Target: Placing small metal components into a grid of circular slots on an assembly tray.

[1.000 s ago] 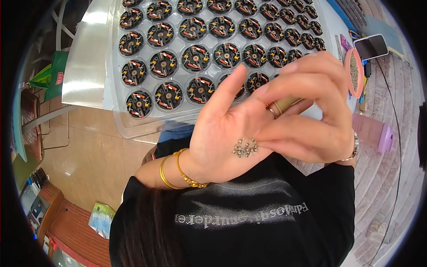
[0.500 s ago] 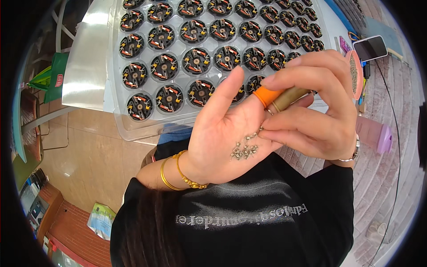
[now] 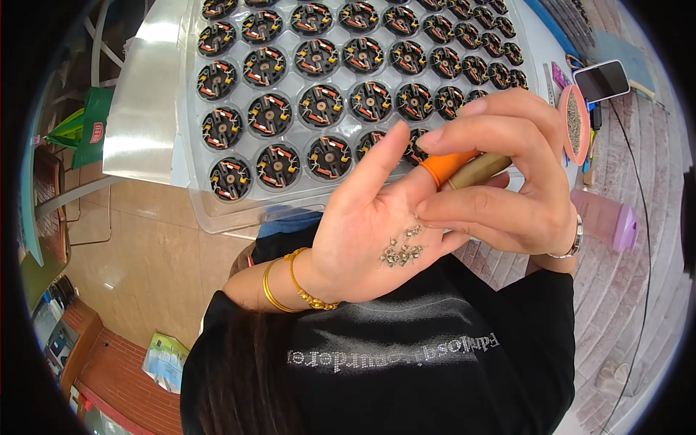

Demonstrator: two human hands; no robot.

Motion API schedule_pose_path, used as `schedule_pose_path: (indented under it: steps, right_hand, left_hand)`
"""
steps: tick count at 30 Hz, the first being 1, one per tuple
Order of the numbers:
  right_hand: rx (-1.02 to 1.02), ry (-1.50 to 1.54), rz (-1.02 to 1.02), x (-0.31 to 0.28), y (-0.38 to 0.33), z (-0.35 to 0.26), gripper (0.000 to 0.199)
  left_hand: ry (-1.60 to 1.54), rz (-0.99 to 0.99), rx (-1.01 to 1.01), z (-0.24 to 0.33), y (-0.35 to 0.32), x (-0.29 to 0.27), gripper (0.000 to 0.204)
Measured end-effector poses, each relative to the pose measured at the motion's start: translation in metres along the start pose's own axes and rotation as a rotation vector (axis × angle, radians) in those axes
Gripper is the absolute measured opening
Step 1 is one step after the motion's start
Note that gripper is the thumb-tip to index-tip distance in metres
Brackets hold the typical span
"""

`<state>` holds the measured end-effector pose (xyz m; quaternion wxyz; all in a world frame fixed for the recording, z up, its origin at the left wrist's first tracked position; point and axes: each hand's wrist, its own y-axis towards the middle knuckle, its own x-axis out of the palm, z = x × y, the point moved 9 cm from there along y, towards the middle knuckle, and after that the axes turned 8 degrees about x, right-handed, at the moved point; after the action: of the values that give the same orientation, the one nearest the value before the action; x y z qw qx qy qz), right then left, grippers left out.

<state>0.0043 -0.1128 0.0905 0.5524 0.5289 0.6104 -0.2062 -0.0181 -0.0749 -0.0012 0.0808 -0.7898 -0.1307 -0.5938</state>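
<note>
My left hand is turned palm up with a small pile of tiny silver metal pieces, apparently screws, lying in it. An orange finger cot and an olive one cover two of its outstretched fingers. Over that palm, my right hand is closed, thumb and finger pinched together just above the pile. Whatever sits between those fingertips is too hidden to name. Beyond both hands, a clear plastic tray holds rows of round black parts with copper-orange and yellow components; my hands cover some of them.
At the right stands a pink dish filled with small metal pieces, beside a phone. A lilac-capped bottle is below them. A black cable runs down the right side. A metal sheet lies left of the tray.
Both hands have shifted slightly. My right fingertips have moved a little left and the metal piece seen between them before is now hidden. The tray appears slightly lower in the picture.
</note>
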Motion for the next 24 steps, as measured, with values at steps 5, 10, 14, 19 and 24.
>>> schedule_pose_path:
  steps: [5,10,14,19,24]
  right_hand:
    - [-0.034,-0.005,0.0,0.001,0.003,-0.002,0.022]
    - [0.079,0.03,-0.055,-0.01,0.015,0.019,0.021]
    - [0.28,-0.144,0.053,-0.015,0.023,0.071,0.016]
    - [0.241,-0.121,0.017,0.009,0.025,0.095,0.018]
    - [0.214,-0.148,-0.008,0.013,0.026,0.093,0.019]
  left_hand:
    - [0.058,0.032,-0.035,0.003,-0.002,-0.005,0.08]
    - [0.077,0.143,0.0,0.009,0.0,-0.006,0.074]
    - [0.091,0.083,-0.047,0.006,0.0,-0.007,0.073]
    - [0.058,0.096,-0.063,0.008,-0.001,-0.008,0.074]
    - [0.049,0.06,-0.074,0.009,0.0,-0.006,0.075]
